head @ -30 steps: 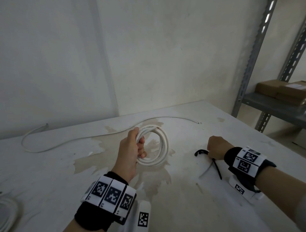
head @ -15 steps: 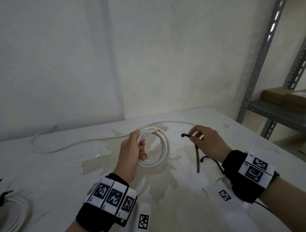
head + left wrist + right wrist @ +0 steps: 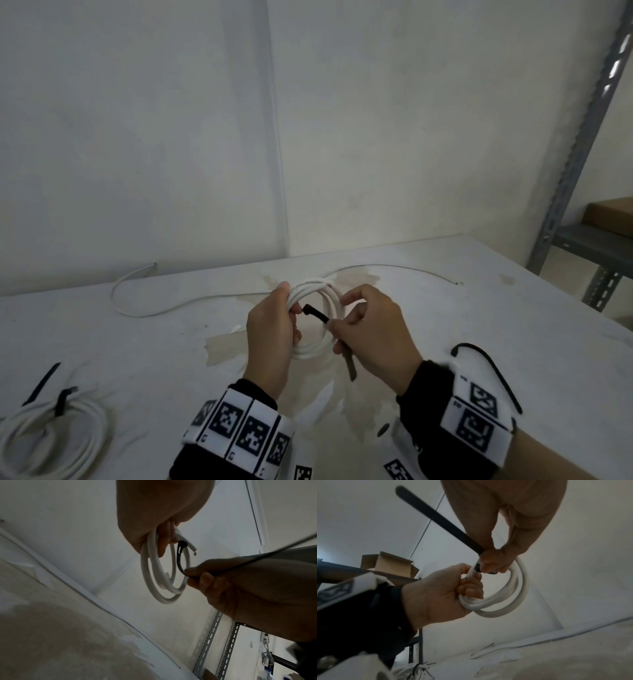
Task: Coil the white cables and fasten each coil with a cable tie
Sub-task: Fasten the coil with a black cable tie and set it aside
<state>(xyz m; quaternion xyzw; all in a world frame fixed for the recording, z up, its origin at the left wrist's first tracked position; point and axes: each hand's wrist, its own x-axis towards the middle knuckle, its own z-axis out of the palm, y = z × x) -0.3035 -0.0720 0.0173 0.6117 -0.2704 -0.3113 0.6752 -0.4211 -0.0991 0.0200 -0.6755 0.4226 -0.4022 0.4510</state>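
My left hand (image 3: 274,322) grips the left side of a white cable coil (image 3: 318,346), held upright above the table; the same coil (image 3: 159,582) (image 3: 505,599) hangs from its fingers in both wrist views. My right hand (image 3: 366,329) pinches a black cable tie (image 3: 317,313) and holds its head inside the coil's ring, close to my left fingers (image 3: 471,586). The tie's tail (image 3: 436,517) sticks out below my right hand. A second white cable (image 3: 191,305) lies uncoiled across the back of the table.
A tied white coil (image 3: 54,442) lies at the table's front left with a loose black tie (image 3: 41,383) beside it. Another black tie (image 3: 493,373) lies right of my right wrist. A metal shelf (image 3: 596,240) with cardboard boxes stands to the right.
My right hand picked a black tie off the table at the right, carried it left and brought its head into the coil's ring. My left hand kept holding the coil.
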